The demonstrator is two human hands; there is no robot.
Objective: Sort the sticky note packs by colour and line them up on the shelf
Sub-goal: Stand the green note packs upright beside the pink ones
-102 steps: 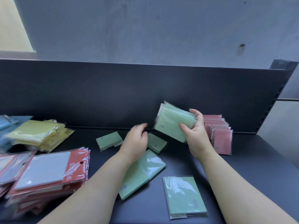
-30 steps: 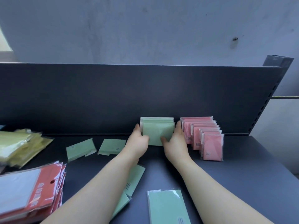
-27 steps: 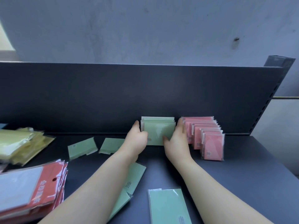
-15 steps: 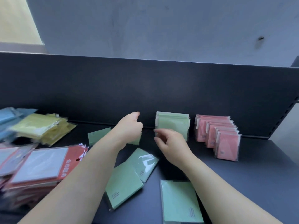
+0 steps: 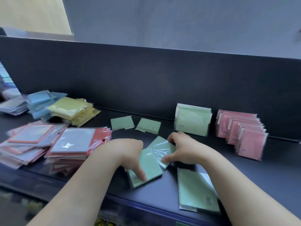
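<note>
Now the left hand (image 5: 130, 154) is gripping the near green pack (image 5: 150, 167), which is lying flat on the dark shelf (image 5: 276, 176), thumb across its face. The right hand (image 5: 182, 149) is pinching the glossy green pack (image 5: 161, 148) overlapping it, thumb on the near edge and fingers curling over the far one. Behind them a row of green packs (image 5: 193, 122) is standing upright against the back panel (image 5: 146, 79), near a row of pink packs (image 5: 244, 136); two small green packs (image 5: 122, 122) are lying flat to the left, and the yellow pile (image 5: 73, 111), blue pile (image 5: 40, 101) and red-bordered packs (image 5: 73, 144) are sitting far left.

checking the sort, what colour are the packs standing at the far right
The far-right packs are pink, clearest in the head view.
</note>
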